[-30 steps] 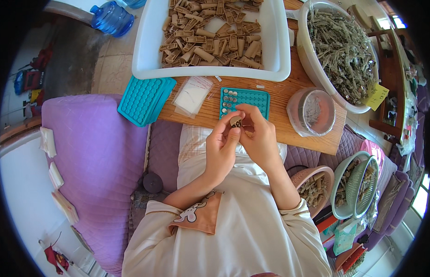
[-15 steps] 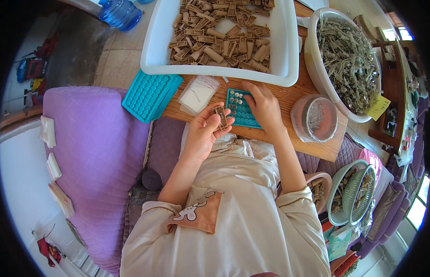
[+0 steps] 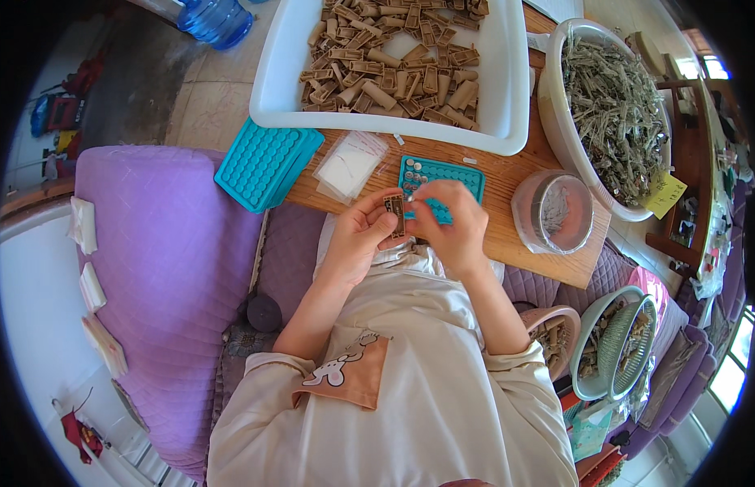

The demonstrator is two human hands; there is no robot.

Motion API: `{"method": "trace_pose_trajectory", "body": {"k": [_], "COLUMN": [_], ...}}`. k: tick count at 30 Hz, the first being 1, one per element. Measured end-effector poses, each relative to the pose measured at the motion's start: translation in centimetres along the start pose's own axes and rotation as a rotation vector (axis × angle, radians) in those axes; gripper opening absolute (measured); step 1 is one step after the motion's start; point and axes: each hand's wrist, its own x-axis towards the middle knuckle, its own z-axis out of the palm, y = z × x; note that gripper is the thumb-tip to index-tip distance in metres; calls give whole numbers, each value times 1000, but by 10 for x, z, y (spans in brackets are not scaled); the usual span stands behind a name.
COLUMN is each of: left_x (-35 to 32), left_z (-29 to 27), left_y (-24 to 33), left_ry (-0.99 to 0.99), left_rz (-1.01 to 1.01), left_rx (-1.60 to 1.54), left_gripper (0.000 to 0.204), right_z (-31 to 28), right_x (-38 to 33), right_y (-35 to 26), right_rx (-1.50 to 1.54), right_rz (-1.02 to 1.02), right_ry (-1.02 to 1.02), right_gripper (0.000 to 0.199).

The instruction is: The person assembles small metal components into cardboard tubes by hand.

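In my left hand point(image 3: 350, 247) is a small brown plastic casing point(image 3: 395, 216), held between thumb and fingers with its open, hollow side up. My right hand point(image 3: 460, 229) is closed in a pinch at the casing's upper right edge. A tiny silver round piece point(image 3: 410, 198), like a button cell, shows at its fingertips. Just beyond my hands lies a teal tray point(image 3: 465, 175) with round pockets. Several silver round pieces point(image 3: 416, 165) sit at its left end; my right hand hides part of the tray.
A white tub point(image 3: 509, 97) of brown casings stands at the back. Left of the tray are clear plastic bags point(image 3: 350, 166) and stacked teal trays point(image 3: 264, 166). To the right are a round tub point(image 3: 590, 213) with small white pieces and a basin point(image 3: 548, 105) of clear-wrapped pieces. Baskets point(image 3: 584, 381) stand lower right.
My right hand has moved from the teal tray toward me and left, to the casing, with a small silver piece in its fingertips. The left hand still holds the casing.
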Motion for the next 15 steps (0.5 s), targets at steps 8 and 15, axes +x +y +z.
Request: {"method": "trace_pose_trajectory", "body": {"k": [8,15], "left_x": [3,1], "left_z": [-1,0], "left_y": [-1,5], "left_ry": [72,83], "left_rz": [10,28], "left_rx": [185,218], "left_gripper": [29,28], "right_z": [-1,9], "right_x": [-8,-9], "right_y": [3,51], "right_rx": [20,-353], "right_rz": [32,155], "right_ry": [-64,-195], "right_gripper": [20,22]}}
